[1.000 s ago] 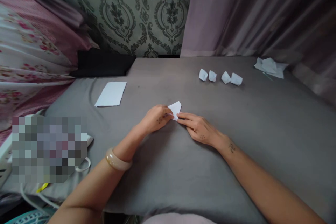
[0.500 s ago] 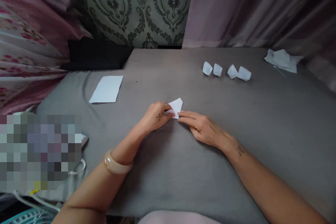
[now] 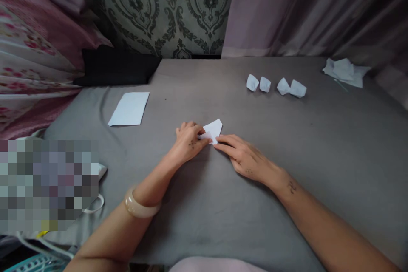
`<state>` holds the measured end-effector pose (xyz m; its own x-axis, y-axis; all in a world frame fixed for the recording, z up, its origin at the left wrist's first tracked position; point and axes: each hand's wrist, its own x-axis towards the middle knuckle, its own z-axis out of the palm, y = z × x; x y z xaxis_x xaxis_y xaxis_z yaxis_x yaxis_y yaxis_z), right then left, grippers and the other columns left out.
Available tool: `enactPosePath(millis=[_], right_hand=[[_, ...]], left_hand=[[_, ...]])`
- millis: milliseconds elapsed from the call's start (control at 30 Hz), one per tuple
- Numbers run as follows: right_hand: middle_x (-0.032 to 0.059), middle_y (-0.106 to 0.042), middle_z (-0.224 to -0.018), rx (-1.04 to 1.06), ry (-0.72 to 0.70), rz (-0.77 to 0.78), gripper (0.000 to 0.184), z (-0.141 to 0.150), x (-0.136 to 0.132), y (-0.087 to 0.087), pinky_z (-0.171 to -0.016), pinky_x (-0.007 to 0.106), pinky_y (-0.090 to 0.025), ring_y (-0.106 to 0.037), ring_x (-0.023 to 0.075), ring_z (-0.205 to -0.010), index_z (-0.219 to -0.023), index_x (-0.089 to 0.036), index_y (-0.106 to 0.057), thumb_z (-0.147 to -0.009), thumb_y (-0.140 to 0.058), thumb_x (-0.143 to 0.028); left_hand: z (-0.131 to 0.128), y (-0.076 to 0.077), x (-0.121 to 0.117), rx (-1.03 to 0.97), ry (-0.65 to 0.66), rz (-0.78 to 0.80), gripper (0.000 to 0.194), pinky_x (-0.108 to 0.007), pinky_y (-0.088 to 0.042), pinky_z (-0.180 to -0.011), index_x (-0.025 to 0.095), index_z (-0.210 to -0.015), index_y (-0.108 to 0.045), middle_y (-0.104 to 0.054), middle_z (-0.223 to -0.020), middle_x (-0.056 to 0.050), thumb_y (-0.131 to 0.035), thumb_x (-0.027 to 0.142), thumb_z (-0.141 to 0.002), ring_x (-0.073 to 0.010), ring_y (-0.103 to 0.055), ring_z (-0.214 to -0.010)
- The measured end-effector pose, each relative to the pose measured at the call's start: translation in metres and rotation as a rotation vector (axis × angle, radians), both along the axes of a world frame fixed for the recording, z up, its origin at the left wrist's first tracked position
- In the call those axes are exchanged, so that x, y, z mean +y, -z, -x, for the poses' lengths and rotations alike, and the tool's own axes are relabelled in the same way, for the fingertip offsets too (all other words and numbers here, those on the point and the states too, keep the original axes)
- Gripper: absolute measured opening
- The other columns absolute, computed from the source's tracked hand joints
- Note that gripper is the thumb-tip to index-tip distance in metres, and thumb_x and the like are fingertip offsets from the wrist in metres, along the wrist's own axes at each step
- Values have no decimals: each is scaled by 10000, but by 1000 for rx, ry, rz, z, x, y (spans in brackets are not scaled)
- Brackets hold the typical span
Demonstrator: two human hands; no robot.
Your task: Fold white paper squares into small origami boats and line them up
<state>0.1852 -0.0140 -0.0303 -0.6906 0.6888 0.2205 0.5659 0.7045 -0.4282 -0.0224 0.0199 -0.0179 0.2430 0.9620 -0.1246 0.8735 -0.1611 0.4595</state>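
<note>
A small folded white paper (image 3: 214, 128) lies on the grey cloth in front of me, one corner pointing away. My left hand (image 3: 190, 141) grips its left side, thumb on a flap at the near edge and the other fingers behind it. At the paper's lower right corner, my right hand (image 3: 245, 154) rests with its fingers stretched out, fingertips touching the edge. The right thumb is mostly hidden beneath that hand.
Several folded white paper pieces (image 3: 264, 84) stand at the back right. Crumpled white paper (image 3: 346, 71) lies farther right. A flat white sheet (image 3: 130, 109) is at the left, before a black cloth (image 3: 119, 67). Blurred items (image 3: 51, 185) sit at near left.
My left hand has shifted slightly left with its fingers a little more spread, and more of the paper's flap shows. The right fingertips have slid slightly along the corner.
</note>
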Motion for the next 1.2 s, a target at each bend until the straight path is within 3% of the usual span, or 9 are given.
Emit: enactPosePath(millis=[567, 700, 800, 1000, 1200], right_hand=[[96, -573, -1231, 24, 1, -11, 487, 2, 3, 1, -940, 410, -484, -513, 219, -1133, -1200, -181, -594, -795, -412, 19], [103, -583, -1224, 5, -21, -63, 461, 3, 5, -1, -1035, 465, -406, -511, 220, -1169, -1171, -171, -605, -789, -423, 10], [110, -569, -1266, -21, -51, -93, 444, 5, 8, -5, -1098, 443, -342, -487, 206, -1220, -1161, -140, -600, -788, -412, 12], [109, -639, -1146, -109, -143, -123, 328, 10, 21, -15, -1018, 430, -418, -569, 228, -1075, -1052, -128, -639, -795, -461, -28], [113, -616, -1196, -103, -145, -99, 403, 7, 24, -9, -932, 408, -475, -565, 233, -1063, -1188, -127, -578, -811, -456, -57]], left_hand=[[2, 5, 1, -33, -136, -34, 197, -386, -338, -819, 190, -777, -655, -582, -923, -72, -588, 368, -827, -250, -478, -933], [2, 8, 2, -29, -138, -54, 194, -383, -337, -813, 192, -770, -653, -580, -910, -70, -598, 371, -820, -248, -479, -917], [2, 9, 2, -34, -133, -67, 199, -385, -334, -820, 191, -769, -650, -582, -930, -71, -590, 372, -826, -247, -478, -922], [1, 13, 2, -46, -132, -103, 207, -378, -334, -824, 190, -759, -644, -583, -917, -66, -586, 375, -832, -243, -474, -923], [2, 13, 1, -49, -121, -113, 205, -376, -337, -803, 197, -769, -651, -580, -921, -68, -577, 375, -838, -246, -471, -925]])
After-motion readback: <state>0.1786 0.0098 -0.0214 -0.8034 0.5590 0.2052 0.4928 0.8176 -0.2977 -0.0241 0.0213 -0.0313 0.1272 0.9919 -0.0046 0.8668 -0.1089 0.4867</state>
